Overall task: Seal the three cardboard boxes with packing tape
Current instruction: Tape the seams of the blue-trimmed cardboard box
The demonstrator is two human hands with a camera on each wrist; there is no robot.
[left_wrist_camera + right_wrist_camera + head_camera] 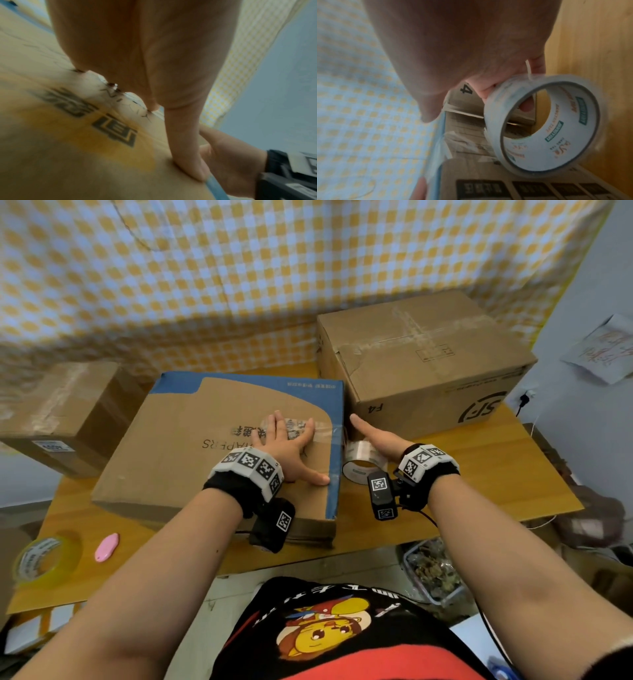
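A flat cardboard box (205, 446) with blue edges lies in the middle of the table. My left hand (291, 436) presses flat on a strip of clear tape (320, 426) near the box's right edge, thumb (187, 155) down by the blue rim. My right hand (373, 436) grips a clear tape roll (363, 463) just beside that edge, one finger inside the core (526, 106). The tape runs from the box top over the edge to the roll (547, 124). A tall SF-marked box (428, 364) stands behind on the right. A third box (68, 412) sits at the left.
A yellowish tape roll (44, 559) and a small pink object (107, 547) lie at the table's front left. The wooden table (479, 474) shows bare to the right of my right hand. A checkered cloth hangs behind. A plastic container (431, 570) sits below the table's front edge.
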